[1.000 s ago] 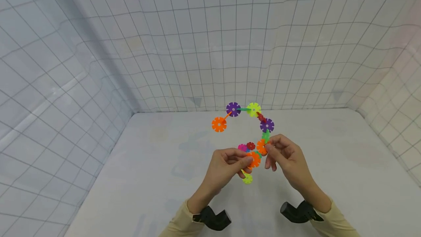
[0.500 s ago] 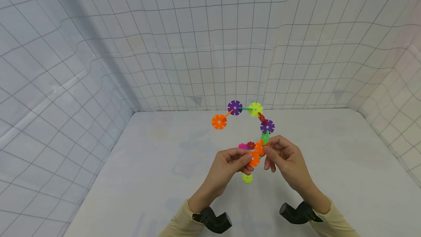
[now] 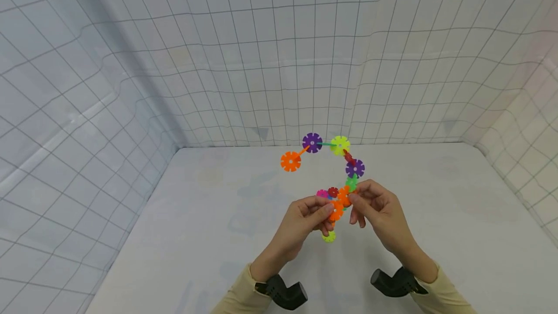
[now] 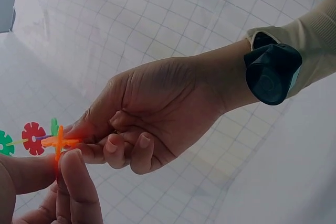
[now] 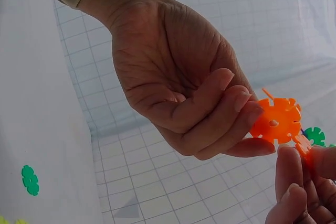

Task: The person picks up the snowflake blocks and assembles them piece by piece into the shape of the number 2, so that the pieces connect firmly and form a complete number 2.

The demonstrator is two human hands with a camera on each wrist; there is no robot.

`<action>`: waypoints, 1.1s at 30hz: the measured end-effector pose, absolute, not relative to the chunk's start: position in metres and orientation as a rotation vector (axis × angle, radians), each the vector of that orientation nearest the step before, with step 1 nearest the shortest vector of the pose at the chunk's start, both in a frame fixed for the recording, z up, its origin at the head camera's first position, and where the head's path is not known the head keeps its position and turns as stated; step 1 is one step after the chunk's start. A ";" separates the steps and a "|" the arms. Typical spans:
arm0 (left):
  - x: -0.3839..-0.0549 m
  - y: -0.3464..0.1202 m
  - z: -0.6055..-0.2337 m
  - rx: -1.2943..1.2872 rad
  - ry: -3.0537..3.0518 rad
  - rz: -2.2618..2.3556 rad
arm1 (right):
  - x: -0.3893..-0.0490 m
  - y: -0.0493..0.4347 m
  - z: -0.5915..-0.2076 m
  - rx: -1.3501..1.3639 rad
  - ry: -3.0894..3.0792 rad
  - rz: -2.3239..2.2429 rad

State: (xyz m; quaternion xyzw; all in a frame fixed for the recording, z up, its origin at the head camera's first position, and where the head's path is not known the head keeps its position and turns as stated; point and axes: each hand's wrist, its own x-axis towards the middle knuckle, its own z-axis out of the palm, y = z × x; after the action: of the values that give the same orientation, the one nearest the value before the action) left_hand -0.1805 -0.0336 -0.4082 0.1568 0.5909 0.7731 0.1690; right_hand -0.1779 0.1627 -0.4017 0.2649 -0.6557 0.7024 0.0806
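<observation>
My left hand point(image 3: 301, 219) pinches an orange notched disc point(image 3: 335, 211) between thumb and forefinger. To its right, my right hand point(image 3: 381, 210) pinches another orange notched disc point(image 3: 344, 196). This one is at the lower end of a curved chain, which runs up through a green disc point(image 3: 351, 182), a purple disc point(image 3: 355, 168) and a yellow disc point(image 3: 340, 145) to an orange end disc point(image 3: 290, 161). Edges of the two held discs meet in the right wrist view, where the left-hand disc point(image 5: 275, 121) faces the camera and the right-hand disc point(image 5: 303, 148) appears nearly edge-on.
Behind the fingers show a magenta disc point(image 3: 322, 193) and a dark red disc point(image 3: 333, 192). A yellow disc point(image 3: 329, 236) appears below the left fingers. The white table point(image 3: 209, 222) is bounded by a gridded sheet point(image 3: 322, 62) at the back and sides.
My hands have drawn slightly closer, and the held orange discs now overlap where a small gap showed before. The chain's upper part has shifted slightly right. Both hands keep their pinch.
</observation>
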 end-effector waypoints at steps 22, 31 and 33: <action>-0.177 -0.030 -0.411 0.451 1.592 2.320 | -0.177 0.160 -0.401 0.715 -1.955 2.086; -0.180 -0.026 -0.423 1.223 2.541 2.187 | -0.175 0.158 -0.402 0.698 -1.950 2.103; -0.181 -0.027 -0.423 1.357 2.751 2.085 | -0.175 0.158 -0.403 0.690 -1.946 2.111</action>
State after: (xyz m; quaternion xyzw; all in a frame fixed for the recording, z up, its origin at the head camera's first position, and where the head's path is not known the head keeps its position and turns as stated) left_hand -0.1812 -0.0265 -0.4233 0.3513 0.7121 0.5397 -0.2796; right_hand -0.1751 0.1581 -0.4025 0.2328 -0.6559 0.7118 0.0942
